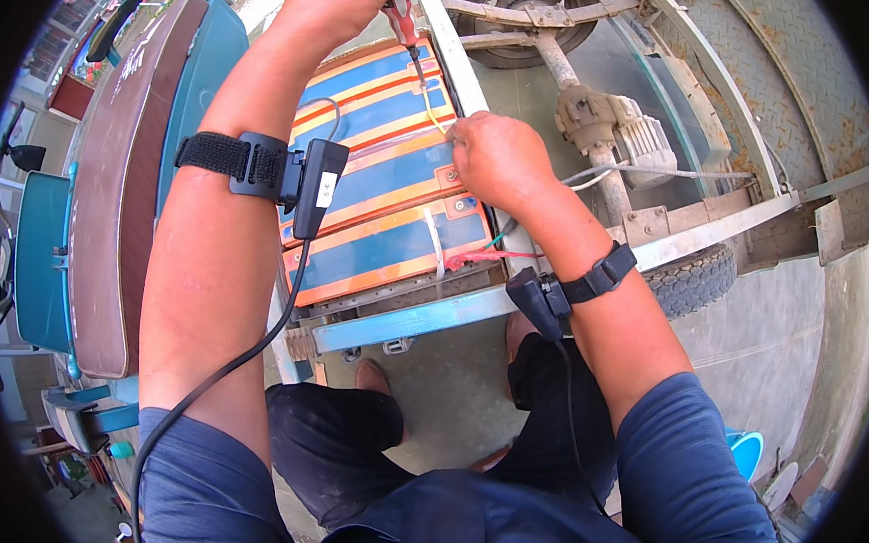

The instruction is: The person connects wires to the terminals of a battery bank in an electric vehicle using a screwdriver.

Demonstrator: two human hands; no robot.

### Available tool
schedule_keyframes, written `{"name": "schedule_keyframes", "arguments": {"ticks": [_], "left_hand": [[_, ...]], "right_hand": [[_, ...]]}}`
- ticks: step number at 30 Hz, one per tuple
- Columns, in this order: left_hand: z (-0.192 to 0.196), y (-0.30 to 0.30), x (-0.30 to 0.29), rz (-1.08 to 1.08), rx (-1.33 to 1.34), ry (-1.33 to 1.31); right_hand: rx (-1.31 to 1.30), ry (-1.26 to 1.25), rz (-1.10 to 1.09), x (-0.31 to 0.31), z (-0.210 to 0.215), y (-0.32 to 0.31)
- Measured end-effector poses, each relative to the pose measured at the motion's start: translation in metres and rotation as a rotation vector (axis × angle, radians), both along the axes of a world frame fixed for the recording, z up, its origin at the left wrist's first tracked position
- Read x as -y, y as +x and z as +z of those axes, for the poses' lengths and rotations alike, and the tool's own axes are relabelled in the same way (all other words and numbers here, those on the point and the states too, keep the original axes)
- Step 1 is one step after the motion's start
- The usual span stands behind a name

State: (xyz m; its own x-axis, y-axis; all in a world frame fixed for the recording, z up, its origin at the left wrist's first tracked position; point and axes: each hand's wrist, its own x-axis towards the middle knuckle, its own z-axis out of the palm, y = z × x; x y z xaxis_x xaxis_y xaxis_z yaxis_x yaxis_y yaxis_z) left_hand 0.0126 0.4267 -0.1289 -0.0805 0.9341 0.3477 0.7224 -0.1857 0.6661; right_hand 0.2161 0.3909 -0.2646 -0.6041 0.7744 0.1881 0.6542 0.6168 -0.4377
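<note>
At the top edge, my left hand (334, 9) is closed around the handle of a red screwdriver (403, 22), partly cut off by the frame. Its shaft points down at a terminal on the upper right part of several blue batteries with orange edges (384, 250). From near the tip a yellow wire (435, 112) runs down to my right hand (500, 160). The right fingers are pinched together at the wire's lower end, beside the batteries' right edge. Their grip is partly hidden by the hand's back.
A metal vehicle frame (408, 319) surrounds the batteries. Red wire (478, 257) lies by the lower battery corner. To the right are an axle with a finned motor housing (634, 143) and a tyre (692, 280). A brown and teal body panel (121, 199) stands at left.
</note>
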Motion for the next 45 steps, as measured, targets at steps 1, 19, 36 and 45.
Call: {"name": "schedule_keyframes", "arguments": {"ticks": [1,19,36,45], "left_hand": [[-0.002,-0.003,-0.001,0.022,-0.087,0.068],[0.038,0.025,0.016,0.132,-0.827,-0.142],[0.034,0.023,0.025,-0.003,-0.643,-0.07],[0.03,0.018,0.02,-0.078,-0.658,0.001]], "right_hand": [[0.005,0.0,0.001,0.0,0.001,0.0],[-0.018,0.002,-0.004,0.0,0.0,-0.002],[-0.018,0.001,-0.005,-0.002,-0.003,0.001],[-0.02,0.011,-0.003,-0.001,-0.002,0.0]]}}
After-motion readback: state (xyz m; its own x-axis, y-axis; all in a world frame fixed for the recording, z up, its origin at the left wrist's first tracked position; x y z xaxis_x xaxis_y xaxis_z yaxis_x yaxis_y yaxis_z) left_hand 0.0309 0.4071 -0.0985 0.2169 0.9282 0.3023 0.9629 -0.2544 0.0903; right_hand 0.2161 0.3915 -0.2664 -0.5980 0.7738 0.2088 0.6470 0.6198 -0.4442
